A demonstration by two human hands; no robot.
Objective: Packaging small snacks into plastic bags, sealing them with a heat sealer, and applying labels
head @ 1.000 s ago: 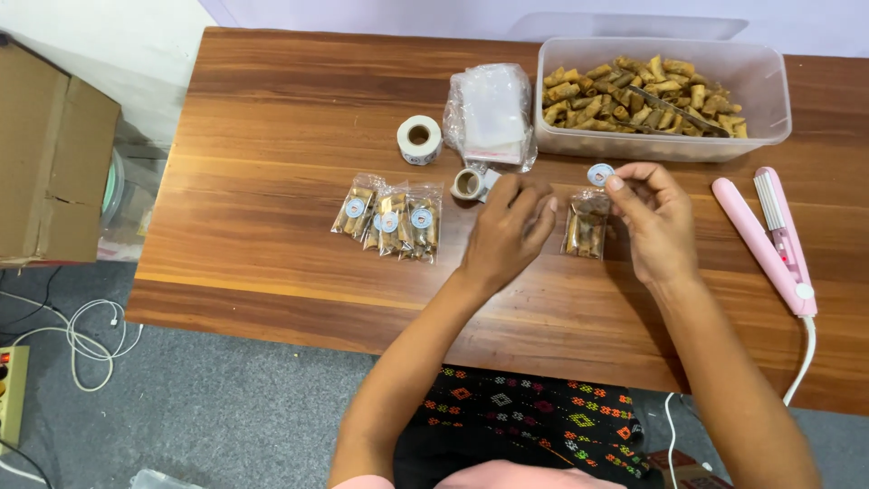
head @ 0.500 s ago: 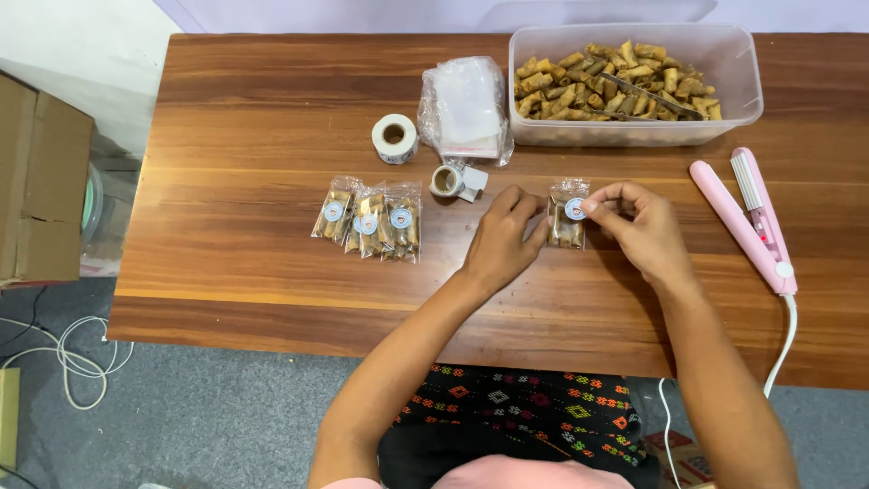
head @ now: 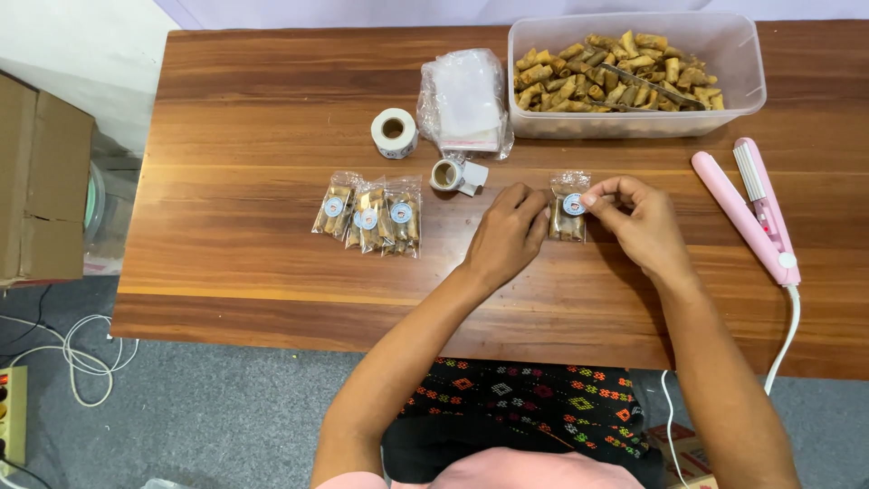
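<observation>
Both forearms are being held forward, left hand [head: 505,237] lying knuckles-up, right hand [head: 636,220] being kept pinched at the fingertips [head: 593,198]

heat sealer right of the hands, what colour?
Pink, with a white cord; the heat sealer shows clearly in the head view.
</observation>
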